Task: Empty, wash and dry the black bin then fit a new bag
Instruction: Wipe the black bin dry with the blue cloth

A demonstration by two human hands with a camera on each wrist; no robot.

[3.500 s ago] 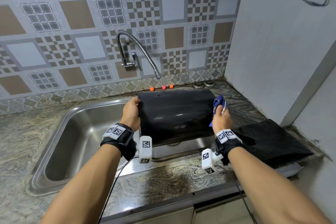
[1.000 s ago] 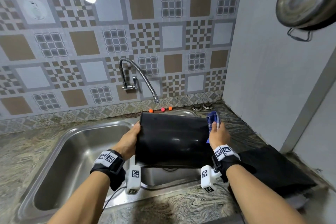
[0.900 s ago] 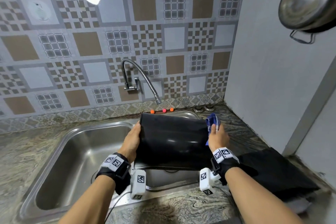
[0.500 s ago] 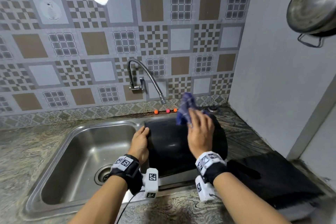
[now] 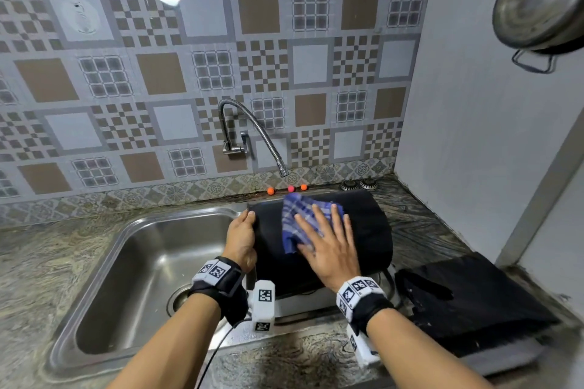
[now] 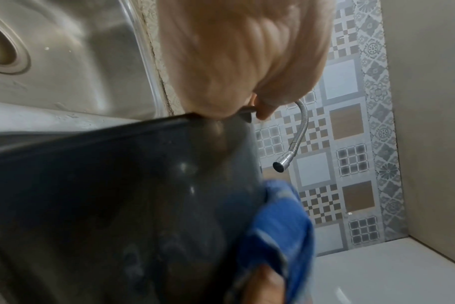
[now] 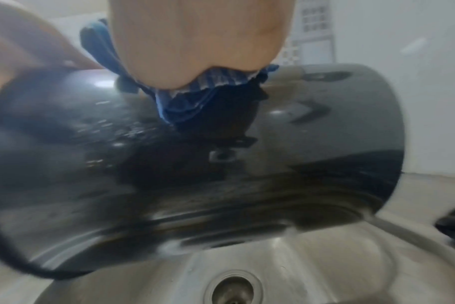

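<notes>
The black bin lies on its side across the right part of the steel sink, its rim to the left. My left hand grips that rim, thumb over the edge. My right hand lies flat with spread fingers on a blue checked cloth, pressing it on the bin's upper side. In the right wrist view the cloth is bunched under my palm on the glossy, wet bin wall. The left wrist view shows the cloth at the bin's far side.
A flexible tap arches over the sink's back edge, its spout just behind the bin. A folded black bag lies on the counter to the right. Three small coloured balls sit at the back wall. A metal pan hangs upper right.
My right hand has moved with the cloth from the bin's right end up onto its top side and flattened out there. The left hand keeps its grip on the rim.
</notes>
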